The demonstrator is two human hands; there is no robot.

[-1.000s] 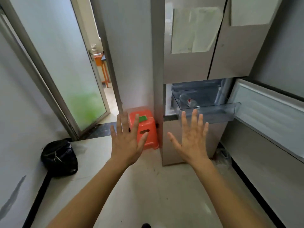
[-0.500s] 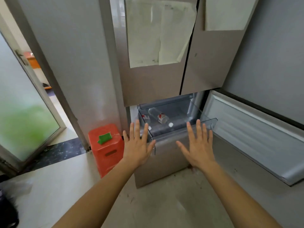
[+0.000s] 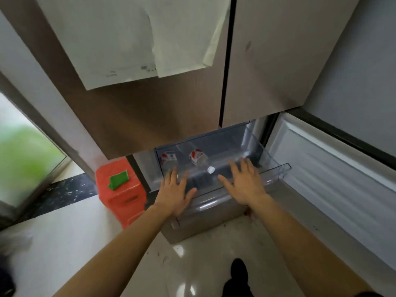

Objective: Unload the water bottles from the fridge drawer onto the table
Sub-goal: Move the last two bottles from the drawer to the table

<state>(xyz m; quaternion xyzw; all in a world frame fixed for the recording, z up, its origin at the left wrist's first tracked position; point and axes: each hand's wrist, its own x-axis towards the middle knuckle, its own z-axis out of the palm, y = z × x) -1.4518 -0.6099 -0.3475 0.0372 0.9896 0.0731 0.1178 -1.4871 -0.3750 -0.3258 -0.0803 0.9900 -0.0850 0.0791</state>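
Head view: left hand (image 3: 174, 192), right hand (image 3: 244, 183) splayed empty over drawer (image 3: 278, 168); left bottle (image 3: 168, 158) (partly hidden) beside right bottle (image 3: 198, 157).

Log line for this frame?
phase: pre-grasp | left hand: open, above drawer | right hand: open, above drawer | left bottle: lying in drawer | right bottle: lying in drawer | grip: none

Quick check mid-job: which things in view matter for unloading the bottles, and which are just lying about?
Job: drawer, standing open; left bottle and right bottle lying inside it; left hand and right hand, both flat and empty at its front.
Lying about: red stool; green item on it; papers; shoe.
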